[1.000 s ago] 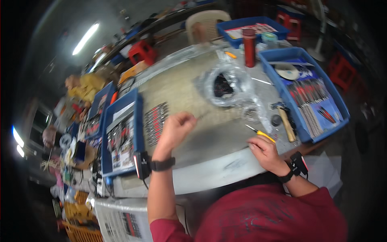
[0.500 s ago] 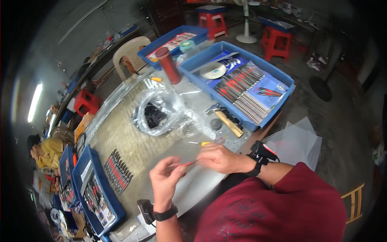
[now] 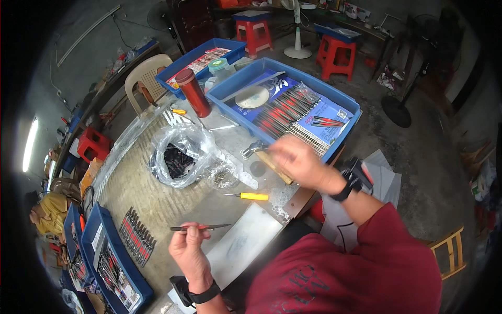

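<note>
Between the fingertips of my left hand (image 3: 189,252) is a slim, pen-shaped red-and-black tool (image 3: 201,227), its thin dark end pointing right. Motion smears my right hand (image 3: 300,161), which is over a hammer (image 3: 276,168) with a wooden handle; whether the fingers grip it cannot be made out. A yellow-handled screwdriver (image 3: 253,197) lies between my two hands. Nearer to me is a whitish flat slab (image 3: 244,242). Beyond the screwdriver, a clear plastic bag (image 3: 203,175) stands open around small dark pieces (image 3: 178,159).
A blue tray (image 3: 342,137) at the right holds rows of similar red-and-black tools. More lie in a row (image 3: 137,236) beside another blue tray (image 3: 137,285) at the left. A red-brown cylinder (image 3: 194,95) stands at the back. Another person (image 3: 52,209) sits far left.
My hands have come apart. The right one moved up and right to the hammer; the left keeps the slim tool. The yellow screwdriver, earlier mostly hidden by my right hand, is in full view.
</note>
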`<action>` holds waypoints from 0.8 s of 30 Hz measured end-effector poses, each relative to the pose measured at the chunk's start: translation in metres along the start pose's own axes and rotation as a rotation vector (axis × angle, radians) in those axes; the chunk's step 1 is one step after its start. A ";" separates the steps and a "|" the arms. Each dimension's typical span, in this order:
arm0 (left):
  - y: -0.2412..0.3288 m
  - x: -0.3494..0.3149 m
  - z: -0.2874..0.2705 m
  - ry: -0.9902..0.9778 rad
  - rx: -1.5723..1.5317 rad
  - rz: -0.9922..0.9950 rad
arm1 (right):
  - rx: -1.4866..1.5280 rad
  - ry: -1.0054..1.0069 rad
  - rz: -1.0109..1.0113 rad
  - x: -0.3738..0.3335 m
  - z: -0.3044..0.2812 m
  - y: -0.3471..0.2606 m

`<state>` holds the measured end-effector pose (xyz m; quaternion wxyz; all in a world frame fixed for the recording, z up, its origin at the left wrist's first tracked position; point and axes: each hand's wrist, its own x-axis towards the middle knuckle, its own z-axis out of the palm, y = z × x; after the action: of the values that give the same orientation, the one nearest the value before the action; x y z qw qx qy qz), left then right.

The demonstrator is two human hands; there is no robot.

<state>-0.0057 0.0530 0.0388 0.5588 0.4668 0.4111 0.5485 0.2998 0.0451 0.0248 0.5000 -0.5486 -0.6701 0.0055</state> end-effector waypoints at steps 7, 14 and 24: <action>0.001 0.001 -0.008 0.025 -0.042 0.016 | -0.623 -0.307 0.363 0.043 -0.091 0.134; -0.008 -0.003 -0.003 -0.015 0.033 -0.032 | -0.918 -0.704 0.537 0.038 -0.107 0.196; -0.011 -0.009 -0.002 0.012 0.031 -0.070 | -0.809 -0.875 0.497 0.037 -0.112 0.224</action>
<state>-0.0061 0.0448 0.0270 0.5679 0.4574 0.4391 0.5248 0.5423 0.1007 -0.0191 -0.0821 -0.7796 -0.6141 0.0913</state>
